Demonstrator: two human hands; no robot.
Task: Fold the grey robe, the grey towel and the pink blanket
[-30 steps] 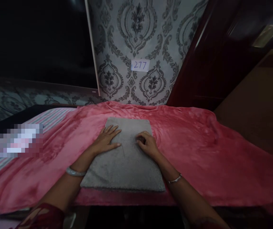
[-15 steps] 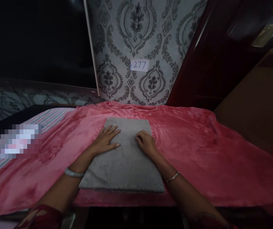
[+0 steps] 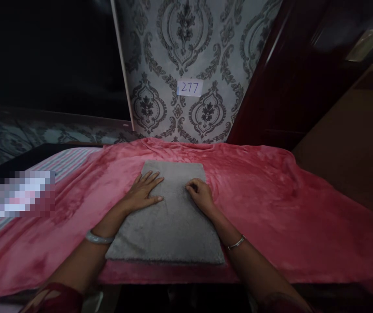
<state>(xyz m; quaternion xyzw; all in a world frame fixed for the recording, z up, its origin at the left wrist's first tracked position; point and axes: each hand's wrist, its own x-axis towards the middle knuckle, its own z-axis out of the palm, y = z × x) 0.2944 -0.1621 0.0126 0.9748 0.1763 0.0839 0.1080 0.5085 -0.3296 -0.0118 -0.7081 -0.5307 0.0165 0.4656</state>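
A flat, rectangular piece of grey plush cloth (image 3: pixel 173 226) lies on a pink fleece blanket (image 3: pixel 264 217), its short edge towards me. My left hand (image 3: pixel 142 193) rests palm down on the cloth's left side, fingers stretched and spread. Over the right part of the cloth, my right hand (image 3: pixel 201 193) has thumb and forefinger pinched together and the other fingers curled. Whatever is between those fingertips, if anything, is too small to see. A bangle circles each wrist.
Striped fabric (image 3: pixel 72 158) shows at left beside the blanket, with a blurred-out item (image 3: pixel 25 193) on it. Behind are a large dark screen (image 3: pixel 49 56), patterned wallpaper with a paper marked 277 (image 3: pixel 189 88), and a dark red door (image 3: pixel 287 87). A brown board (image 3: pixel 352 130) stands at right.
Both hands keep nearly the same place and pose on the grey cloth. The view has shifted very slightly.
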